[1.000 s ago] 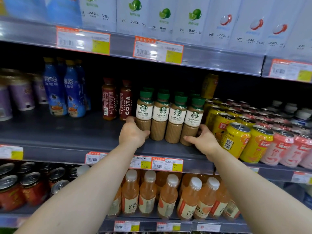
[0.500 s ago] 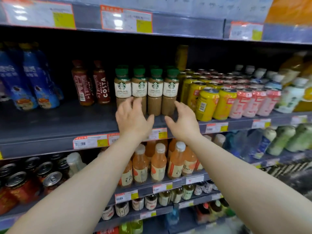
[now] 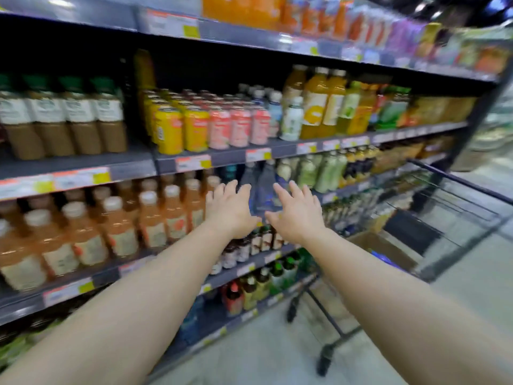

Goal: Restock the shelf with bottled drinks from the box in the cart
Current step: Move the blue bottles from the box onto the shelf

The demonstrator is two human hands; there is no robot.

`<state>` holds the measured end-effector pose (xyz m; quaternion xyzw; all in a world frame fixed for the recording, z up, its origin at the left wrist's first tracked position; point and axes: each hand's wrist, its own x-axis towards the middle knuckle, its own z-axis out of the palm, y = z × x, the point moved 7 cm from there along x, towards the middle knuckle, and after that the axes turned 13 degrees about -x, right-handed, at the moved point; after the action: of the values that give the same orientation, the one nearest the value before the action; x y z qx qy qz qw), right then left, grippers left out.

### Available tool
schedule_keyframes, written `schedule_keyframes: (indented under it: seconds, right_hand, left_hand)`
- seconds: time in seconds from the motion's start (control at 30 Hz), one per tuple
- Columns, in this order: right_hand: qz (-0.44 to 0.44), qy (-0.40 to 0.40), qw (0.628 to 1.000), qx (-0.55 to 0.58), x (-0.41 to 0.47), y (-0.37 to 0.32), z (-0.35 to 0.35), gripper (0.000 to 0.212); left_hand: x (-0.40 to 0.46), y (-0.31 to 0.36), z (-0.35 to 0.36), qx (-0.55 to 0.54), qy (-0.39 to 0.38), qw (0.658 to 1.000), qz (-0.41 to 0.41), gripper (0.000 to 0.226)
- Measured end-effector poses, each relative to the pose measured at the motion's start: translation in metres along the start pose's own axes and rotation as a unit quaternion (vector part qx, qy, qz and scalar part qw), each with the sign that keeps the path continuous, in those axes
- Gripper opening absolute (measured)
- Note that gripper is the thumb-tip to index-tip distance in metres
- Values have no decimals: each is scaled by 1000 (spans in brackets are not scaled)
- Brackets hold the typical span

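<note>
Several brown latte bottles with green caps (image 3: 63, 118) stand in a row on the grey shelf (image 3: 83, 165) at the upper left. My left hand (image 3: 231, 211) and my right hand (image 3: 295, 211) hover side by side in mid air, fingers spread, palms down, holding nothing. Both are well right of and below the latte bottles. A black wire cart (image 3: 444, 218) stands at the right with a brown cardboard box (image 3: 380, 247) inside it. The view is motion-blurred.
Yellow and pink cans (image 3: 211, 126) stand right of the latte bottles, then tall juice bottles (image 3: 319, 104). Orange tea bottles (image 3: 116, 226) fill the shelf below. Lower shelves hold small bottles. The pale aisle floor (image 3: 277, 357) lies beside the cart.
My hands have let go of the latte bottles and drawn back from the shelf. The view has swung right, bringing the cart and box into sight.
</note>
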<state>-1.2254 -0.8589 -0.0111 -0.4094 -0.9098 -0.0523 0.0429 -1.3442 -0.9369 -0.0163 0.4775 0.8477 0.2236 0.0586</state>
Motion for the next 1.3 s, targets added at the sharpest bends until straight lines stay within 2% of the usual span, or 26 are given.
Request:
schedule_keyframes:
  seconds: [0.13, 0.3, 0.57, 0.77, 0.9, 1.07, 1.3]
  right_hand:
    - [57, -15, 998, -3, -28, 100, 5, 70]
    - [125, -11, 992, -6, -40, 195, 25, 72]
    - [219, -27, 975, -8, 6, 325, 71, 72]
    - [279, -68, 958, 3, 61, 409, 120, 76]
    - [297, -100, 949, 33, 85, 443, 171, 76]
    - [351, -151, 921, 75, 98, 500, 227, 79]
    - [312, -240, 914, 94, 136, 555, 308, 75]
  left_hand:
    - [6, 94, 49, -14, -38, 998, 57, 79]
    - [29, 176, 107, -4, -65, 990, 125, 79]
    - [127, 261, 210, -23, -138, 973, 182, 82]
    - [214, 308, 267, -15, -174, 958, 228, 81]
    - [258, 308, 308, -24, -211, 952, 219, 81]
    - [290, 296, 359, -12, -271, 948, 167, 81]
    - [334, 283, 442, -26, -309, 948, 71, 83]
